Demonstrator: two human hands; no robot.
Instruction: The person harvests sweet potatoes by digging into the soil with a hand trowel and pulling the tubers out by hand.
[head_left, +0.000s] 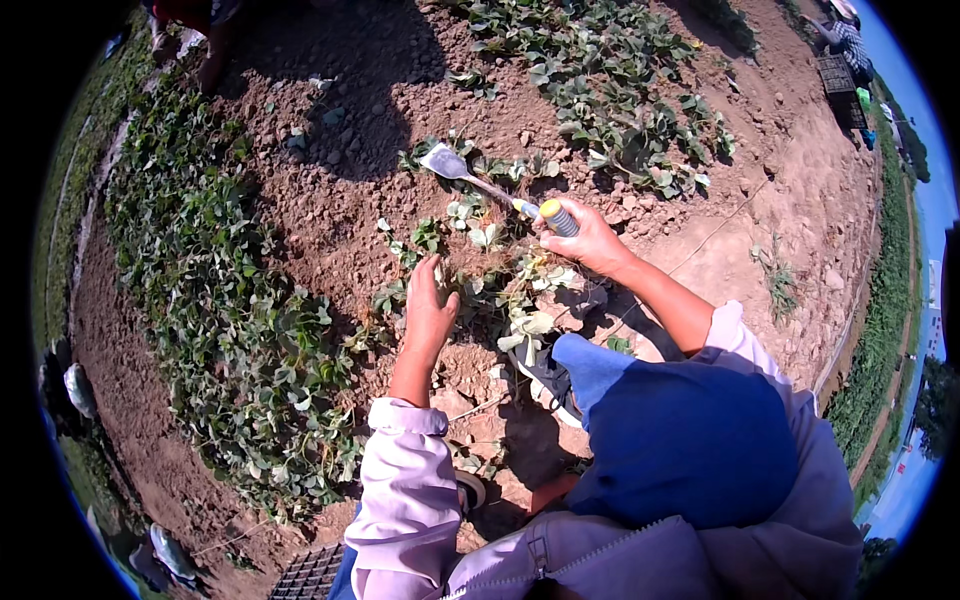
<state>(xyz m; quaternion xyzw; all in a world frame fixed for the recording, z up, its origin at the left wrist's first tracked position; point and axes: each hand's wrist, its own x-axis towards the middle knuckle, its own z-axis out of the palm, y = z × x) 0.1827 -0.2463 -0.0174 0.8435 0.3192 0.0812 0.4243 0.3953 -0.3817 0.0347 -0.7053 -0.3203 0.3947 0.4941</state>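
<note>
My right hand (591, 240) is closed around the grey-and-yellow handle of a small hand trowel (448, 162). Its pale metal blade points away to the upper left, over loose soil and leaves. Lower and to the left, my left hand (430, 304) holds nothing, with its thumb apart from its fingers. Those fingertips are beside a patch of uprooted-looking leafy plants (484, 236) with reddish-brown stringy roots. Paler, wilted leaves (529, 326) lie between my hands and my shoes. Whether the left fingers touch any leaf, I cannot tell.
A dense row of green plants (225, 300) runs along the left, another (630, 90) at the upper right. Black plastic crates stand at bottom (307, 574) and far right (840, 90), beside a crouching person (851, 45). Another person's legs (214, 56) show at upper left.
</note>
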